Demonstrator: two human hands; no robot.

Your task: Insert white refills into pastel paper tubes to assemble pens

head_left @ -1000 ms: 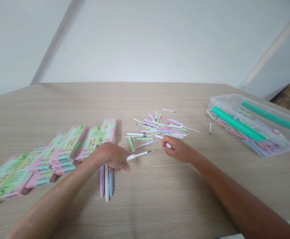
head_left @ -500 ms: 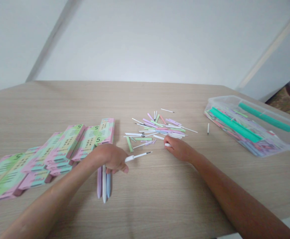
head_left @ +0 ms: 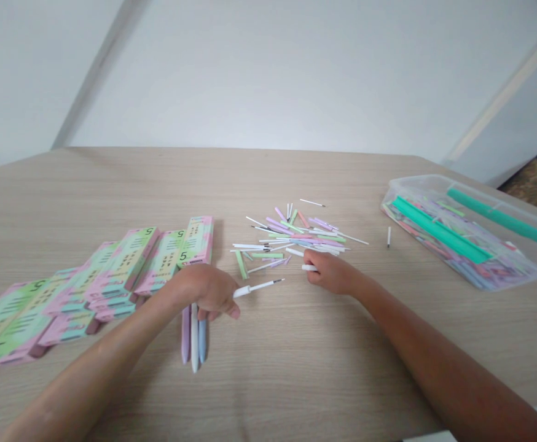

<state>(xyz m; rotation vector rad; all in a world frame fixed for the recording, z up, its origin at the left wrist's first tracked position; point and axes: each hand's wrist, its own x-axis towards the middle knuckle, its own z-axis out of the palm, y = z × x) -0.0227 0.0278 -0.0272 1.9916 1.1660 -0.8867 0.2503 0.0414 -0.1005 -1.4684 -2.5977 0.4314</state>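
My left hand is closed on a white pen, whose bare refill and dark tip point right toward the other hand. Between the fingers of my right hand is a short white pen cap or barrel piece, its end sticking out to the left. Below my left hand, a purple pen, a white pen and a blue pen lie side by side, their upper ends hidden by the hand. Just beyond my right hand spreads a pile of loose pen parts and refills.
Pink and green boxes marked 5 are stacked along the left. To the right stands a clear plastic bin with green strips and many pastel pieces inside. One small refill lies apart, near the bin. The wooden table meets a pale wall.
The white piece in my right hand has turned and now sticks out further to the left. My left hand keeps its grip on the pen; the view has shifted slightly.
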